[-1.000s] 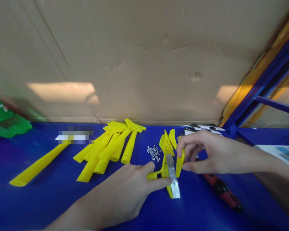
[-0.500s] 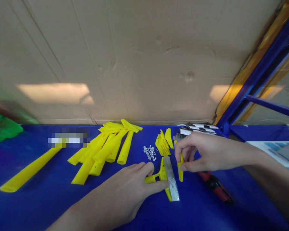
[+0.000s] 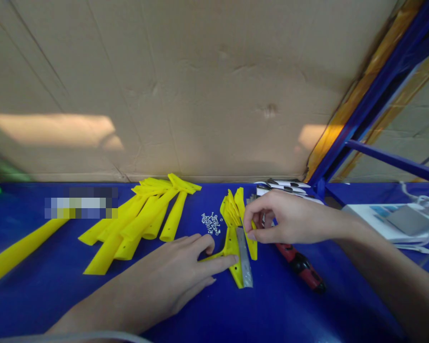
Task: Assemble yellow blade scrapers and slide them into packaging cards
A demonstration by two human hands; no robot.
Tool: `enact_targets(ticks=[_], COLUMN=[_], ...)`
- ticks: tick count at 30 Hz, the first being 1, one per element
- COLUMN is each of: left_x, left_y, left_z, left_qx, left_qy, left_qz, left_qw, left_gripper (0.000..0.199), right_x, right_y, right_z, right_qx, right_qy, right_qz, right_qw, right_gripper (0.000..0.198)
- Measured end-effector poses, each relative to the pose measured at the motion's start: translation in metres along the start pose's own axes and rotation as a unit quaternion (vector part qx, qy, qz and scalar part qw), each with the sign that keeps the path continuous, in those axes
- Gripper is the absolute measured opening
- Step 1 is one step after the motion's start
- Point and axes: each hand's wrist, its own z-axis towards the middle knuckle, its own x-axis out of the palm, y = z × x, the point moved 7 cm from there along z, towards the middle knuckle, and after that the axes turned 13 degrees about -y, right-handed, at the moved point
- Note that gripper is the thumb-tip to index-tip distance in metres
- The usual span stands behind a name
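My left hand (image 3: pixel 186 267) is over the handle of a yellow scraper (image 3: pixel 233 247), its fingers around the handle and one fingertip on the scraper head. A flat metal blade (image 3: pixel 244 259) lies along the head's right edge. Just right of the blade, my right hand (image 3: pixel 277 219) pinches a narrow yellow plate (image 3: pixel 252 247) between thumb and fingers. Several similar yellow plates (image 3: pixel 230 209) lie in a small stack behind the scraper head. A pile of small screws (image 3: pixel 210 223) sits left of that stack.
Several yellow scraper handles (image 3: pixel 146 209) are heaped on the blue table (image 3: pixel 279 314), with another long yellow handle (image 3: pixel 25 250) farther left. A red and black power screwdriver (image 3: pixel 302 269) lies under my right forearm. Cardboard (image 3: pixel 200 95) stands behind; a blue frame (image 3: pixel 372 114) rises at right.
The view has swung slightly right. The scraper head lies flatter, showing more of its yellow face. My right hand has brought the yellow plate closer to the blade.
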Motion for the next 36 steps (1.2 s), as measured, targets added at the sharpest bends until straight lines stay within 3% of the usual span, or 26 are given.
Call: enact_targets(ticks=[4,9,12,15,19,22,27,33,36], left_x=[-0.01,-0.013,-0.011,-0.009,-0.013,-0.02,-0.031,-0.046,-0.046], left_y=[0.001,0.003,0.002,0.001,0.002,0.003,0.002,0.004,0.007], left_z=[0.001,0.002,0.003,0.002,0.002,0.004,0.009,0.007,0.008], left_qx=[-0.004,0.003,0.001,-0.008,-0.012,-0.019,-0.044,-0.094,-0.117], left_qy=[-0.018,-0.022,-0.019,-0.011,-0.045,-0.093,-0.179,-0.294,-0.288], left_qz=[-0.001,0.037,0.035,0.015,0.009,0.025,-0.011,-0.022,-0.064], left_qw=[1.0,0.999,0.999,1.0,0.999,0.995,0.983,0.951,0.948], left_gripper=[0.042,0.042,0.04,0.039,0.037,0.031,0.024,0.03,0.016], right_x=[0.005,-0.004,-0.008,-0.008,-0.014,-0.022,-0.014,0.011,0.015], right_y=[-0.007,-0.019,-0.024,-0.025,-0.019,-0.014,0.004,0.017,0.024], right_z=[0.002,0.007,0.006,0.001,-0.005,-0.003,0.003,0.003,0.001], right_qx=[0.012,0.039,0.059,0.081,0.099,0.06,-0.074,-0.124,-0.143], right_qy=[-0.021,-0.092,-0.089,-0.053,-0.049,-0.087,-0.093,-0.049,-0.059], right_qz=[-0.003,-0.024,-0.035,0.036,0.14,0.083,-0.042,-0.042,-0.027], right_qw=[1.0,0.995,0.994,0.995,0.984,0.991,0.992,0.99,0.988], right_gripper=[0.013,0.028,0.017,0.003,0.018,0.01,0.008,0.009,0.007])
